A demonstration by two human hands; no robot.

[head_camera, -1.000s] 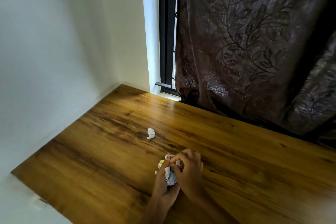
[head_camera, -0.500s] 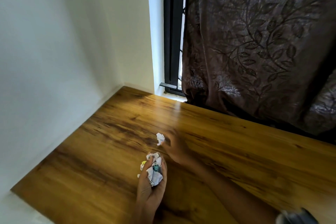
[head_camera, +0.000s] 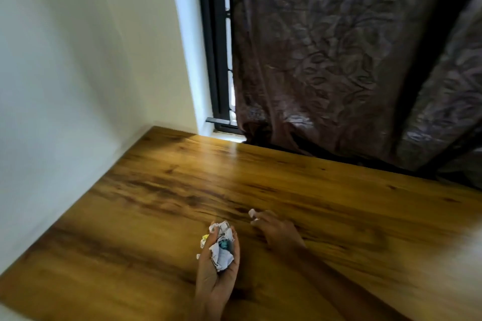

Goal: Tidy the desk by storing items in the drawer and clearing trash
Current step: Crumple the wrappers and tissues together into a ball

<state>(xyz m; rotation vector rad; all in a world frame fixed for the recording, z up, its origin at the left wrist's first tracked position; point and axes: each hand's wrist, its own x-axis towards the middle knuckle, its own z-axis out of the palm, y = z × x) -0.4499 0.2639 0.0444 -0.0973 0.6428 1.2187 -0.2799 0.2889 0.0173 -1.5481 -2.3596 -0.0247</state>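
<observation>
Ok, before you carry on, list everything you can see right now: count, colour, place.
crumpled paper wad: one bunch, white with yellow and blue bits, in the left palm above the desk.
small paper scrap: one, white, at the right hand's fingertips, near the middle of the desk; blurred.
desk: one, brown wood grain, fills the lower frame, set into the corner.
wall: white, left side.
window frame: one, black, behind the desk.
curtain: one, dark brown with leaf pattern, hanging to the desk's back edge.
left hand: one, palm up, cupping the wad.
right hand: one, over the desk, pinching the scrap.
</observation>
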